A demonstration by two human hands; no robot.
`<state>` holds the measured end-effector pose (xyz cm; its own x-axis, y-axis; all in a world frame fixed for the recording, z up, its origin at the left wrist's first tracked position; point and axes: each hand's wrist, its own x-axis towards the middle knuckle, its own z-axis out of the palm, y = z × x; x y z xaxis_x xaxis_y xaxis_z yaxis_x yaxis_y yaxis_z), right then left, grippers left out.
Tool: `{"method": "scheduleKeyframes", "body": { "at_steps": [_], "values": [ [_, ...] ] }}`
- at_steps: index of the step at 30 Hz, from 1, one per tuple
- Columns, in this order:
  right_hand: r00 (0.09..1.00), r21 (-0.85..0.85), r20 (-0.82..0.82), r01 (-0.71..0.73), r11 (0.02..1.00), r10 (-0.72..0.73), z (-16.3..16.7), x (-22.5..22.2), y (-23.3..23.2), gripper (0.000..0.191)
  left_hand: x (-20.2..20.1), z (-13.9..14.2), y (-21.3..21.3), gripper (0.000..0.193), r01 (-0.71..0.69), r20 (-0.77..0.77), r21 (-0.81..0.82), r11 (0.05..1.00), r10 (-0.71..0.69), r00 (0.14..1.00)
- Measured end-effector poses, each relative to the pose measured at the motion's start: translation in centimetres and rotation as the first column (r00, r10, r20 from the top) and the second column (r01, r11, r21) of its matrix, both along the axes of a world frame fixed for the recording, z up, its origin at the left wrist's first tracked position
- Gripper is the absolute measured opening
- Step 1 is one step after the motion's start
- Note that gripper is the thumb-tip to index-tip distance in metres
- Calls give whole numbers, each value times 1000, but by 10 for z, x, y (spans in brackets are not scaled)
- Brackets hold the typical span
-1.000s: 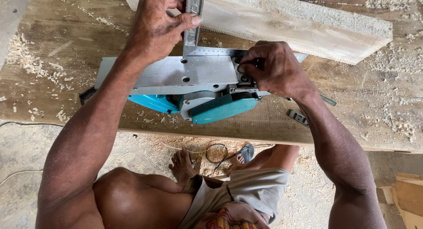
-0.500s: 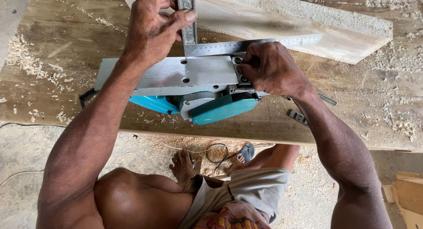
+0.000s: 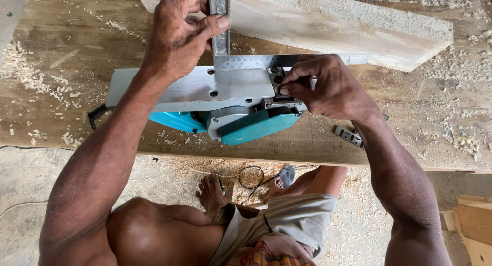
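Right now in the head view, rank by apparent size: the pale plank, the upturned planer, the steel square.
1. Pale plank, though cropped.
2. Planer, close behind.
3. Steel square, clearly smallest, partly hidden by hands.

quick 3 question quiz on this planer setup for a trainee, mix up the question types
1. True or false: the electric planer lies upside down on the workbench, its metal sole facing up.
2. What does the left hand grip?
A. a hammer
B. the steel square
C. the plank
3. Fill in: the right hand pinches at the planer's ___ end, beside the square's ruled arm.

Key
1. True
2. B
3. right, as seen by the head camera
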<state>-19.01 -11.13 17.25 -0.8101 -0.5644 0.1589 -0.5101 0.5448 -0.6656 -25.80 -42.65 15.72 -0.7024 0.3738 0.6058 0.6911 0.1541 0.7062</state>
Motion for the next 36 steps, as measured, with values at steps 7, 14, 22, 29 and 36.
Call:
{"method": "scheduleKeyframes", "body": {
  "at_steps": [7, 14, 22, 29, 36],
  "values": [
    [998, 82, 17, 54, 995, -56, -8, -3, 0, 8, -1, 2, 4, 25, -48, 63, -96, 994, 54, 997],
    [997, 84, 44, 66, 994, -70, -5, -1, -1, 9, -2, -3, -2, 18, 98, 144, -236, 967, -65, 987],
    [993, -92, -104, 48, 995, -57, -21, 10, 9, 11, 10, -12, -2, 14, 68, 123, -321, 945, -29, 992],
    [930, -432, -307, 54, 900, -202, -55, 38, 42, 12, 10, -12, 6, 15, 45, 134, -303, 952, -4, 991],
    [853, -437, -400, 145, 888, -336, -83, 56, 49, 32, 8, -15, 25, 15, -7, 144, -366, 931, 64, 987]
  ]
}}
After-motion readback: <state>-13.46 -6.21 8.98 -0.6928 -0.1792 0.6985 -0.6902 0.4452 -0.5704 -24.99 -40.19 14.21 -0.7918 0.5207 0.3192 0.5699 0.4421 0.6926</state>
